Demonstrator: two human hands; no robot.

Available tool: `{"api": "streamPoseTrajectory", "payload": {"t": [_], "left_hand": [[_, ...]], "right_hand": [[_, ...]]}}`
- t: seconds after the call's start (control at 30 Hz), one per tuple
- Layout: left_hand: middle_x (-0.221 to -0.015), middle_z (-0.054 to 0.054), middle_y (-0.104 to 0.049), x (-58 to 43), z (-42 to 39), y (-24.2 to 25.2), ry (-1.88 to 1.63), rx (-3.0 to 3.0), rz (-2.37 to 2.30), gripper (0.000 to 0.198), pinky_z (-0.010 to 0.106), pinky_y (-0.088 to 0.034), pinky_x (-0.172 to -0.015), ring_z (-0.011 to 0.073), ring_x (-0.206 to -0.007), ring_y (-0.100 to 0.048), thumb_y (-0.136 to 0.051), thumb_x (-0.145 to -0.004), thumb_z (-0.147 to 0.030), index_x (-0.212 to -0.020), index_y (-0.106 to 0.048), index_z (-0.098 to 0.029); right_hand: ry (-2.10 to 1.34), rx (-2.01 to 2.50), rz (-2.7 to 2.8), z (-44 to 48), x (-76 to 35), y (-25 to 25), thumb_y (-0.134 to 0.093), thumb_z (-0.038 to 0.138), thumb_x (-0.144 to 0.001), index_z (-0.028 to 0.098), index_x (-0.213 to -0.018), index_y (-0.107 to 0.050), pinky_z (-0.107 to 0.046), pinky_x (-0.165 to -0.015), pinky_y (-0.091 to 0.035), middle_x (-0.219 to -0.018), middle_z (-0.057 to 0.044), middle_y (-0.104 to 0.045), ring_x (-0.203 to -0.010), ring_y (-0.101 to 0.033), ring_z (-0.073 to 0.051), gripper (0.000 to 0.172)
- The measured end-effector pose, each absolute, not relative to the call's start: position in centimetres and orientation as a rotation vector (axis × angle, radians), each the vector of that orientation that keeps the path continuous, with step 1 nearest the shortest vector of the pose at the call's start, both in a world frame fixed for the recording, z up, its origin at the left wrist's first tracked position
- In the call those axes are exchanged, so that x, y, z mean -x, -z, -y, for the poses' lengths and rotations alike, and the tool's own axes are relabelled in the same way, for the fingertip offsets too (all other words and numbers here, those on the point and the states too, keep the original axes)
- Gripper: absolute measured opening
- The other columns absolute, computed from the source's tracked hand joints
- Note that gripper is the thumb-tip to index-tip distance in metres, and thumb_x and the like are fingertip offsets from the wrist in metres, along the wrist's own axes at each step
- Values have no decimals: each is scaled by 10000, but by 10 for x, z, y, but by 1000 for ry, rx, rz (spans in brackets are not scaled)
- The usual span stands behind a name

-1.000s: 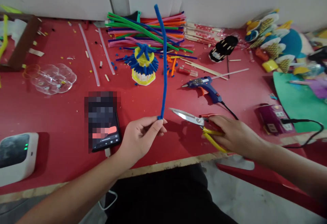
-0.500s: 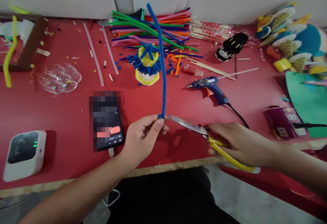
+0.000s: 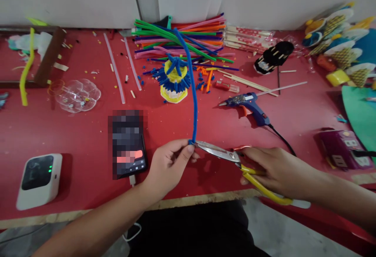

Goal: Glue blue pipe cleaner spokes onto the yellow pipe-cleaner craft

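A long blue pipe cleaner (image 3: 194, 88) stands up from the fingertips of my left hand (image 3: 172, 165), which pinch its lower end. My right hand (image 3: 273, 167) is wrapped round the yellow handles of the scissors (image 3: 219, 151). The scissor tips touch or nearly touch the pipe cleaner just above my left fingertips. Behind the pipe cleaner sits a blue and yellow craft figure (image 3: 175, 83) on a white and yellow base. Bits of blue and orange pipe cleaner (image 3: 202, 78) are scattered at its right.
A glue gun (image 3: 246, 104) lies right of centre, its cord trailing forward. A phone (image 3: 129, 143) and a white device (image 3: 39, 180) are on the left. Coloured pipe cleaners (image 3: 179, 38) are heaped at the back. A purple power block (image 3: 342, 147) sits at the right.
The scissor tips have come up against the blue pipe cleaner near my left fingertips. The whole view has shifted, so everything appears slightly further right and lower.
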State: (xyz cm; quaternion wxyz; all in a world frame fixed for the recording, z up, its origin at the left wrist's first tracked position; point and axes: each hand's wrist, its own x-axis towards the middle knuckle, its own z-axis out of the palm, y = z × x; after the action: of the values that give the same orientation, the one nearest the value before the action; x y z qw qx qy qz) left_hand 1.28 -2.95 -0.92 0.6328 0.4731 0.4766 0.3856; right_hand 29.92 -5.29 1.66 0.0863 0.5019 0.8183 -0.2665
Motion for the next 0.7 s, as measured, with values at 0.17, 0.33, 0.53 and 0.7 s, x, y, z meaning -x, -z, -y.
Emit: {"api": "streamPoseTrajectory", "payload": {"t": [0.17, 0.33, 0.53, 0.7], "left_hand": [[-719, 5, -790, -12, 30, 10, -871, -1090, -1088, 133, 160, -617, -674, 101, -662, -746, -681, -925, -267, -863, -769, -190], [-719, 10, -783, -12, 30, 10, -856, -1107, -1105, 166, 165, -609, -664, 99, -649, -739, -671, -923, -280, -817, -756, -185], [-709, 29, -784, -12, 30, 10, -779, -1121, -1110, 214, 172, -590, -617, 103, -617, -728, -658, -913, -307, -774, -760, -180], [-682, 34, -765, -13, 30, 7, -698, -1114, -1101, 239, 173, -561, -548, 93, -550, -669, -652, -894, -336, -739, -747, -181]], "right_hand": [[640, -1467, -2451, 53, -302, -14, -676, 316, -926, 192, -946, -630, -361, -630, -540, -871, -86, -775, -775, -791, -307, 134], [467, -1453, -2507, 55, -301, -12, -709, 344, -928, 193, -924, -646, -336, -589, -525, -825, -70, -773, -713, -785, -280, 164], [449, -1447, -2427, 56, -295, -15, -695, 333, -921, 197, -860, -662, -330, -561, -460, -752, -72, -756, -677, -765, -282, 153], [710, -1491, -2236, 50, -294, -23, -632, 174, -885, 202, -791, -641, -317, -605, -441, -776, -69, -765, -703, -750, -246, 98]]}}
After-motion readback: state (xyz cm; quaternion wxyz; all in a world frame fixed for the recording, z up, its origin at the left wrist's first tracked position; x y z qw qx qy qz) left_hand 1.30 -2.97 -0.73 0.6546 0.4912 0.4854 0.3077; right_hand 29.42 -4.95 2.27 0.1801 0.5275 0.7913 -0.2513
